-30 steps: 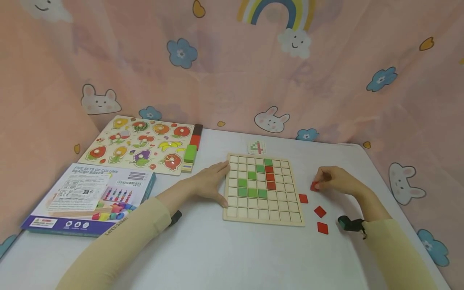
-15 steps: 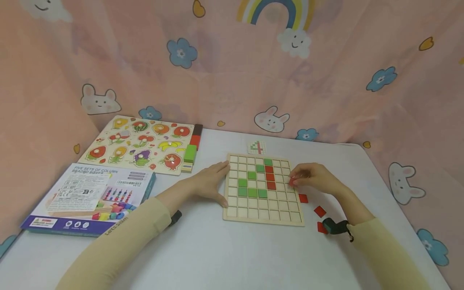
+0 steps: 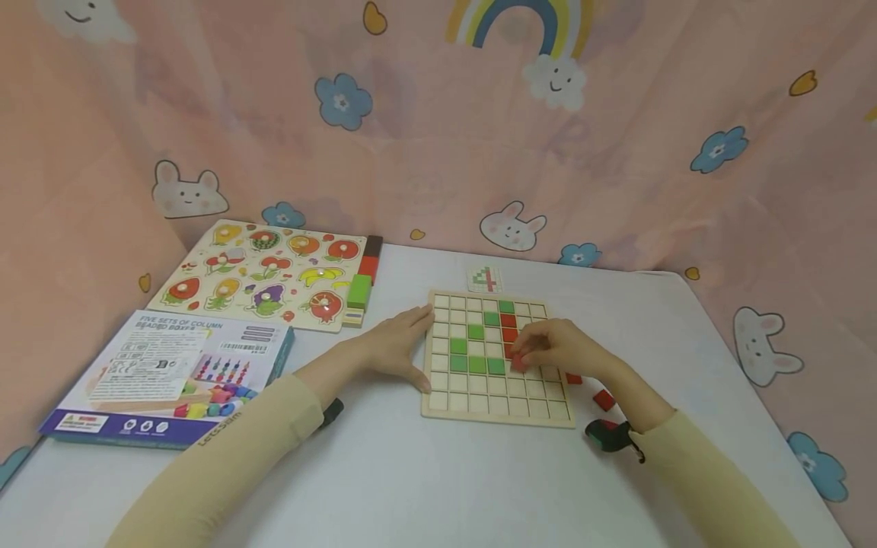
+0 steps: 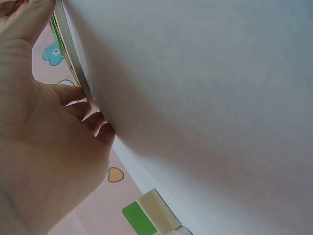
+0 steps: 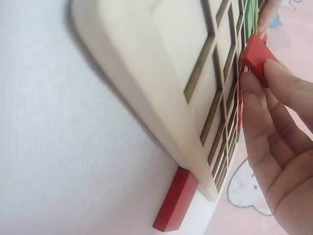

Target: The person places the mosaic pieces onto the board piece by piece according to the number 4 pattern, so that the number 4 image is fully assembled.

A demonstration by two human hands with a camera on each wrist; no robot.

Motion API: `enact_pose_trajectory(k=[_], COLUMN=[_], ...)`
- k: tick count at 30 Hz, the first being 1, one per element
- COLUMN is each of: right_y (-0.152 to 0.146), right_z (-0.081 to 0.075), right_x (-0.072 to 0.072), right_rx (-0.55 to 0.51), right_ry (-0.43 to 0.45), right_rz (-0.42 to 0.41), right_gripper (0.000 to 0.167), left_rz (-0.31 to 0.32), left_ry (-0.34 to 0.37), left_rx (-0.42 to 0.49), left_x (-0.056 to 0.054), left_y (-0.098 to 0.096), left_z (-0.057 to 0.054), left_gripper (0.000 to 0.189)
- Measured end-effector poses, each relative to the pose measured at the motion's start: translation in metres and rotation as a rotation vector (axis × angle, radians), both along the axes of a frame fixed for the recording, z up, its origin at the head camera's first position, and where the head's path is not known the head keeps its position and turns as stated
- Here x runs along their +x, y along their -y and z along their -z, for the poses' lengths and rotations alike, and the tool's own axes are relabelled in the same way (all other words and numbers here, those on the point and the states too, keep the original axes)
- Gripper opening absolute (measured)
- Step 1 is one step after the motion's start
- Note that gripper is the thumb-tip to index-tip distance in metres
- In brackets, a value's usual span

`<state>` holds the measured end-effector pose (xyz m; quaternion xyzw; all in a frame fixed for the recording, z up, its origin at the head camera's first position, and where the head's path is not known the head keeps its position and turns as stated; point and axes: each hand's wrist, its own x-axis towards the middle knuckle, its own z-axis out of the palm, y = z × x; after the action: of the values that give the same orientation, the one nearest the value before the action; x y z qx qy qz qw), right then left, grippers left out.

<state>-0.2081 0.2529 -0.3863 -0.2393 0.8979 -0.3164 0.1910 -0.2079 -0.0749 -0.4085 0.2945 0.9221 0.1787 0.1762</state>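
A wooden grid board (image 3: pixel 493 407) lies on the white table, with several green tiles (image 3: pixel 477 365) and red tiles (image 3: pixel 508 320) set in its cells. My left hand (image 3: pixel 390 346) rests against the board's left edge, fingers spread along its side; the left wrist view shows the fingertips at that edge. Between thumb and fingers my right hand (image 3: pixel 558 346) pinches a red square tile (image 5: pixel 257 56), held tilted over the cell just below the red column, beside the bottom green row. The right hand covers some cells on the board's right side.
Loose red tiles (image 3: pixel 604 399) lie right of the board, partly behind the right wrist's camera (image 3: pixel 610 435). A small pattern card (image 3: pixel 485 279) sits beyond the board. At left are a fruit puzzle board (image 3: pixel 274 274), stacked blocks (image 3: pixel 359 291) and a bead-set box (image 3: pixel 171 373).
My right hand has carried the red tile leftward from the table at the right, across the board's edge, to beneath the red column. The left hand has stayed in place.
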Motion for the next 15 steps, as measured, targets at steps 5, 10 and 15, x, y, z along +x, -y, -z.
enact_pose_trajectory(k=[5, 10, 15], right_y=[0.004, 0.009, 0.014], right_z=[0.002, 0.001, 0.002], right_x=[0.002, 0.006, 0.009], right_rx=[0.036, 0.074, 0.098], right_ry=[-0.019, -0.054, -0.079], right_rz=[-0.010, -0.005, 0.007], right_gripper=[0.013, 0.012, 0.010], left_rz=[0.002, 0.004, 0.000], left_ry=[-0.001, 0.001, 0.008], left_rx=[0.001, -0.002, 0.004], left_x=[0.000, -0.001, -0.001], left_y=[-0.001, 0.000, 0.000], left_z=[0.000, 0.001, 0.001], left_gripper=[0.126, 0.127, 0.127])
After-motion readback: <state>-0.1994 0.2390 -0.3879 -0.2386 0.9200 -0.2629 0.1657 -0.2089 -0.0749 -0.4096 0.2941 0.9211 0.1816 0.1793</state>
